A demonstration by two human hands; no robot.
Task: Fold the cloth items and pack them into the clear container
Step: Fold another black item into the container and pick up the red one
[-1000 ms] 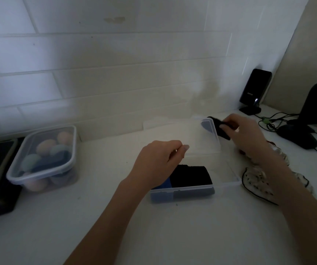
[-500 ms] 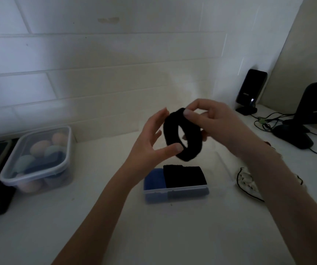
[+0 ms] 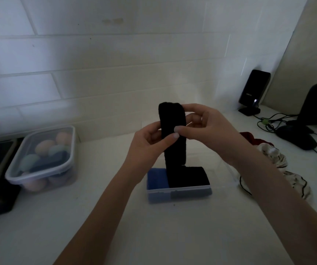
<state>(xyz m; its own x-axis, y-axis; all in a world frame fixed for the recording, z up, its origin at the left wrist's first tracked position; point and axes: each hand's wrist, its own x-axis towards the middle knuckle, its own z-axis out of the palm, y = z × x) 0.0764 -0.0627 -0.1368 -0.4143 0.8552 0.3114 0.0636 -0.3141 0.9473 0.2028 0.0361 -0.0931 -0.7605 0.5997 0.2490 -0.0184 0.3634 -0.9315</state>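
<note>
The black band [image 3: 173,133] is pinched from both sides at about its middle height: the left hand [image 3: 150,144] has its thumb pressed on the near face with the fingers curled behind, and the right hand [image 3: 209,127] has its thumb and forefinger closed on the right edge, the other fingers bent behind the upper part. Neither hand is spread; both are closed on the cloth. The band is held flattened and upright — its long axis runs nearly vertical, the rounded top above the fingertips and the lower end hanging free below them.

That lower end hangs directly over the clear container [image 3: 179,192], which stands on the white counter [image 3: 115,217] just near of and below the hands. Inside it a blue cloth [image 3: 156,180] is seen at the left and a folded black cloth [image 3: 188,177] at the right. Whether the hanging end touches the black cloth cannot be told, dark against dark.

The coming fold is judged to turn on this — the length lies up and down, so the top would be brought down to halve it before it is laid flat. Both hands are equally close.

To the right a white patterned cloth [image 3: 280,169] and a red one [image 3: 249,137] lie unfolded.
</note>
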